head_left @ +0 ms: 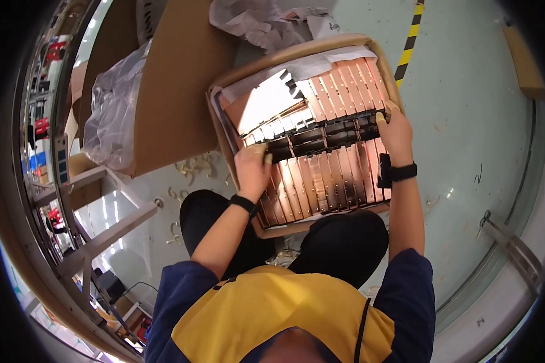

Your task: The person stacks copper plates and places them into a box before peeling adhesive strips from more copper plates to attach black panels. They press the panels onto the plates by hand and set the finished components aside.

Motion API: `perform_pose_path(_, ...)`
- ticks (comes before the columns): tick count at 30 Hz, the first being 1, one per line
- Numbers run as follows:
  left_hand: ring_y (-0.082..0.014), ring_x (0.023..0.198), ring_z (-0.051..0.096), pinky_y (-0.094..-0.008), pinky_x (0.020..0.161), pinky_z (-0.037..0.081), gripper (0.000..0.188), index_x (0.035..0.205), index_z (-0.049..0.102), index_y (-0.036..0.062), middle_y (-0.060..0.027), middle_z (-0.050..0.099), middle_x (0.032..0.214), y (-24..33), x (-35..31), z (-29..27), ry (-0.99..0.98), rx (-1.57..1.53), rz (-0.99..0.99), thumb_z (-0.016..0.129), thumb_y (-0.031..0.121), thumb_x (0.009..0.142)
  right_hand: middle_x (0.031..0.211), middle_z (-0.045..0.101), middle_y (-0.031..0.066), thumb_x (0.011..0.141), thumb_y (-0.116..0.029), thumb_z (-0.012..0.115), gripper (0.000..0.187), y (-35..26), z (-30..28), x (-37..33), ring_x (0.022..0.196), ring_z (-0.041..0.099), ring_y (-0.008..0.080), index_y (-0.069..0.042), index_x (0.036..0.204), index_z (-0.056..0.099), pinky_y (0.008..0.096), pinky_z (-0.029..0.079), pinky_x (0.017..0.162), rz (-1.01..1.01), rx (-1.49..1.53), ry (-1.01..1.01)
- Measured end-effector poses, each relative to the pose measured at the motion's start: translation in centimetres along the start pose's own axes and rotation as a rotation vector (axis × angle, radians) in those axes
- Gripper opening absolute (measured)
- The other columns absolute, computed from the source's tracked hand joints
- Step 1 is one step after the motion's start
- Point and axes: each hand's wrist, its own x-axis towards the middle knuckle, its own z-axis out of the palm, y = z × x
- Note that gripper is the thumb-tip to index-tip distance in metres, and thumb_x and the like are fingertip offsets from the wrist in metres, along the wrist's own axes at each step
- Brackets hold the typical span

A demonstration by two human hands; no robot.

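A cardboard box (pixel 297 54) in front of my knees holds rows of flat copper-coloured plates (pixel 345 91) with black parts along their ends. Across the middle of the box runs a dark band of black-edged pieces (pixel 324 136). My left hand (pixel 253 171) is closed at the band's left end, its fingers curled over the edge. At the right end my right hand (pixel 396 134) grips too, close to the box's right wall. The undersides of both grips are hidden. Bright glare covers the plates at the upper left.
A tall open cardboard carton (pixel 181 78) with clear plastic wrapping (pixel 118 109) stands left of the box. Crumpled white packing sheet (pixel 254 24) lies beyond it. Curled packing scraps (pixel 197 166) litter the floor. A metal frame (pixel 115 230) is at left, yellow-black floor tape (pixel 410 42) at far right.
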Motion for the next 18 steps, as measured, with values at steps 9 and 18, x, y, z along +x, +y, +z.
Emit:
perform_pose_path(9, -0.0221, 0.090, 0.057, -0.0389, 0.081, 0.040, 0.013, 0.082, 0.065, 0.0101, -0.0053, 0.063, 0.076, -1.8, 3.4, 1.2, -0.529, 0.451, 0.353, 0.060, 0.015, 0.071, 0.096, 0.068, 0.0113, 0.084, -0.017, 0.064, 0.034, -8.7, -4.3, -7.2, 0.082, 0.063, 0.0133, -0.001, 0.115, 0.061, 0.0257, 0.049, 0.073, -0.139, 0.666, 0.076)
perform_pose_path(18, -0.0271, 0.069, 0.066, -0.0375, 0.061, 0.051, 0.012, 0.071, 0.067, 0.0104, -0.0106, 0.066, 0.071, -2.9, 1.9, 3.0, -0.592, 0.295, 0.125, 0.055, 0.010, 0.075, 0.096, 0.067, 0.0084, 0.085, -0.016, 0.063, 0.031, -7.6, -2.1, -7.2, 0.082, 0.062, 0.0103, 0.000, 0.112, 0.062, 0.0226, 0.048, 0.074, -0.103, 0.672, 0.082)
